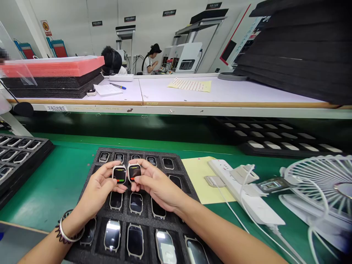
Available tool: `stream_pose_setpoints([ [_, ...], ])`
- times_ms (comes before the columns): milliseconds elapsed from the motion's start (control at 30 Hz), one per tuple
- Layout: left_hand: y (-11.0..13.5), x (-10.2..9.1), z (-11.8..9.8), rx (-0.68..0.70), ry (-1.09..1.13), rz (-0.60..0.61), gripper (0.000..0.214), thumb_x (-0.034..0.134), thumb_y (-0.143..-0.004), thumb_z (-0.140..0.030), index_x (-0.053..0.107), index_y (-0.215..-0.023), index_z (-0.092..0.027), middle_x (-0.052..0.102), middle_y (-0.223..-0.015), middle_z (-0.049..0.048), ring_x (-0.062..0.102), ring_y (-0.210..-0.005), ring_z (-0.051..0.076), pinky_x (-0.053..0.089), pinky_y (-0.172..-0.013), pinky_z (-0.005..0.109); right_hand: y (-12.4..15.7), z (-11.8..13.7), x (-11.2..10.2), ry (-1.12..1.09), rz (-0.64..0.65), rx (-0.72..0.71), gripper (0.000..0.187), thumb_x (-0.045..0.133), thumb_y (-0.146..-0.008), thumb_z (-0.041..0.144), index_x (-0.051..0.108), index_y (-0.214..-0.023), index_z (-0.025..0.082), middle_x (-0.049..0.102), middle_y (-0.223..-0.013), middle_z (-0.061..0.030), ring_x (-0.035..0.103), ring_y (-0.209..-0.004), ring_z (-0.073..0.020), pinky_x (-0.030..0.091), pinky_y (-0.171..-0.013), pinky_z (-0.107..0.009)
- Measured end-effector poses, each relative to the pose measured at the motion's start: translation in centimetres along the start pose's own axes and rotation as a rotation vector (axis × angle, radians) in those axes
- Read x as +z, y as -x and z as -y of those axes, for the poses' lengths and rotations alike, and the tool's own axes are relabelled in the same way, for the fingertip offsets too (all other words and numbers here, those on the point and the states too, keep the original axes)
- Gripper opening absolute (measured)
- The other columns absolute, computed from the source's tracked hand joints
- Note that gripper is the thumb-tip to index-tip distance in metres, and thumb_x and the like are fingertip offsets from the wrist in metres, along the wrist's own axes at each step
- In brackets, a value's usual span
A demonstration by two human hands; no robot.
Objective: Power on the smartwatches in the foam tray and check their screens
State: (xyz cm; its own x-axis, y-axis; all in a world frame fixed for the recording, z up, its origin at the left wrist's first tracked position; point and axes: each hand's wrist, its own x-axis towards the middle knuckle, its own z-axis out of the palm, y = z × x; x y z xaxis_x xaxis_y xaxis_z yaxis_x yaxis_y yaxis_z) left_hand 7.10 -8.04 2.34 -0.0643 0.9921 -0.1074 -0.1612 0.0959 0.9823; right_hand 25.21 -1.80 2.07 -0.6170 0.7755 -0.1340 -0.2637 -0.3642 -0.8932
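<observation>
Over a black foam tray (176, 205), my left hand (100, 185) is closed on a smartwatch body (120, 175) whose lit screen has a green bar near the bottom. Close beside it, my right hand (158, 183) grips a second smartwatch body (134, 171), its screen lit with a red bar partly under my thumb. Both watches are strapless, with pale cases, and face up towards me. Below them, rows of similar watches lie in the tray's compartments, mostly with dark screens; a few in the back row show text. My forearms and hands hide some compartments.
Another watch tray (27, 161) sits at the left. On the right are a white power strip (247, 194) with cables, a fan (327, 187) and a yellow sheet (200, 172). A raised shelf (176, 106) crosses the back, holding foam stacks. Two people are beyond it.
</observation>
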Motion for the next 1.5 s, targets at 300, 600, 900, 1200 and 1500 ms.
stream_pose_setpoints([
  [300, 0.0, -0.1, -1.5, -0.019, 0.071, -0.022, 0.051, 0.074, -0.075, -0.022, 0.058, -0.124, -0.019, 0.072, -0.106, 0.005, 0.071, -0.074, 0.015, 0.058, -0.075, 0.027, -0.3, 0.9, -0.5, -0.119, 0.024, 0.011, 0.036, 0.066, -0.087, 0.043, 0.059, -0.114, 0.02, 0.071, -0.097, -0.0077, 0.069, -0.063, -0.0171, 0.05, -0.052, -0.025],
  [600, -1.2, -0.2, -3.3, -0.036, 0.193, 0.039, 0.044, 0.072, -0.08, -0.024, 0.061, -0.122, -0.017, 0.073, -0.095, 0.0059, 0.072, -0.073, 0.018, 0.06, -0.073, 0.03, -1.1, 1.6, -0.5, -0.055, 0.006, -0.064, 0.029, 0.067, -0.088, 0.041, 0.062, -0.107, 0.02, 0.07, -0.085, -0.0042, 0.066, -0.057, -0.0145, 0.047, -0.051, -0.023],
  [900, -6.4, 1.9, -13.2, 0.373, 0.15, 0.148, 0.042, 0.06, -0.074, -0.017, 0.06, -0.116, -0.013, 0.072, -0.084, 0.0051, 0.07, -0.068, 0.017, 0.059, -0.067, 0.029, -4.7, 12.5, 2.2, 0.089, 0.051, -0.399, 0.017, 0.055, -0.092, 0.03, 0.059, -0.105, 0.02, 0.068, -0.083, -0.0034, 0.063, -0.058, -0.0143, 0.048, -0.056, -0.027],
  [1200, -8.7, 2.9, -18.8, 0.681, 0.055, 0.113, 0.063, 0.064, -0.064, -0.003, 0.059, -0.124, -0.02, 0.066, -0.082, -0.0012, 0.067, -0.065, 0.013, 0.055, -0.07, 0.027, -5.3, 19.7, 3.9, 0.337, 0.126, -0.719, 0.05, 0.065, -0.07, 0.011, 0.052, -0.116, 0.024, 0.064, -0.094, 0.0017, 0.063, -0.069, -0.0104, 0.053, -0.065, -0.025],
  [1500, -8.8, 4.3, -20.4, 0.799, 0.021, 0.146, 0.069, 0.066, -0.068, 0.001, 0.052, -0.132, -0.022, 0.069, -0.095, 0.0018, 0.067, -0.082, 0.016, 0.054, -0.078, 0.03, -4.3, 21.5, 5.0, 0.425, 0.085, -0.819, 0.054, 0.054, -0.072, 0.0, 0.053, -0.122, 0.021, 0.062, -0.09, 0.0024, 0.067, -0.071, -0.0106, 0.052, -0.065, -0.023],
])
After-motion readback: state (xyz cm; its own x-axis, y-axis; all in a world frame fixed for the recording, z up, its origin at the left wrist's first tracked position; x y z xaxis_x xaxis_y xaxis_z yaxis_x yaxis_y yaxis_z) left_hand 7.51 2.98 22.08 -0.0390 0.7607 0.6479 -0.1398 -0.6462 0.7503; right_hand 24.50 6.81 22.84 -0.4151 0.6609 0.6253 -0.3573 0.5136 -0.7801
